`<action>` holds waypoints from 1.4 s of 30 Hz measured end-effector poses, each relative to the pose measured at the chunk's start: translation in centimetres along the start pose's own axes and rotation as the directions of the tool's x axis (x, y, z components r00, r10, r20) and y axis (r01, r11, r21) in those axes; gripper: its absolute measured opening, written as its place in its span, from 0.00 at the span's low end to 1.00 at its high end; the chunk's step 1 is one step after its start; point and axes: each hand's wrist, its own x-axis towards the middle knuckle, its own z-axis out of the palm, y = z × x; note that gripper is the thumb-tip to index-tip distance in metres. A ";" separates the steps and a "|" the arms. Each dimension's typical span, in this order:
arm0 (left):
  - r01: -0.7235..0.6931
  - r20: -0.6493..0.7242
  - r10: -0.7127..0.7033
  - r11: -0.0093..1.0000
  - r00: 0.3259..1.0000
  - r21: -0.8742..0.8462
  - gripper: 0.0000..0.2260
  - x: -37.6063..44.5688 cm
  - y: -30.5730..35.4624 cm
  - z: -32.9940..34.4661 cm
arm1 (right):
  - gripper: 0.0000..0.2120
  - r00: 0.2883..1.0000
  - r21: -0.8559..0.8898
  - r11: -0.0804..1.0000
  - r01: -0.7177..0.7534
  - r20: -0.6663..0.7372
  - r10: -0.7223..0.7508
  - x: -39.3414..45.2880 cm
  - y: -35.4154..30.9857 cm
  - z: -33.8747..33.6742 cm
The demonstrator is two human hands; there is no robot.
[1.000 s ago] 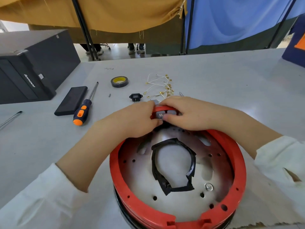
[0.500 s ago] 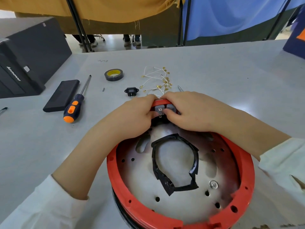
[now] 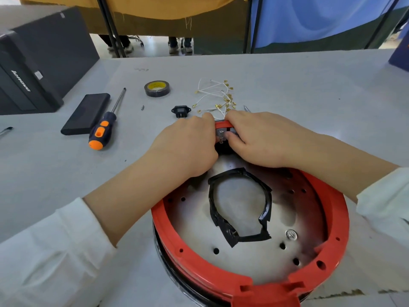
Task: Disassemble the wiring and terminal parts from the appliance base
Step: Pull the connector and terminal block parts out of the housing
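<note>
We see the red appliance base [image 3: 247, 278] standing at the near edge of the bench [image 3: 309, 89], its metal plate facing up with a ring of black tape [image 3: 241, 204] stuck in the middle. At the far rim of the base sits a grey terminal block [image 3: 222, 133], and both hands meet there. Our left hand [image 3: 188, 147] curls its fingers [image 3: 207, 120] over the rim on the block's left side; our right hand [image 3: 261, 138] curls over the rim on the right, its thumb pressing the block's face. The block lies between the two sets of fingers, gripped from both sides. Just beyond the hands lie loose white wires with brass terminals [image 3: 219, 96], a black socket [image 3: 181, 111], a tape roll [image 3: 157, 88] and, further left, an orange-handled screwdriver [image 3: 105, 125].
</note>
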 end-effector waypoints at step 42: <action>0.017 -0.025 -0.019 0.996 1.000 -0.093 0.07 0.7 -0.5 0.3 | 0.07 0.998 -0.072 0.996 -0.060 -0.039 0.057 0.1 -0.4 0.4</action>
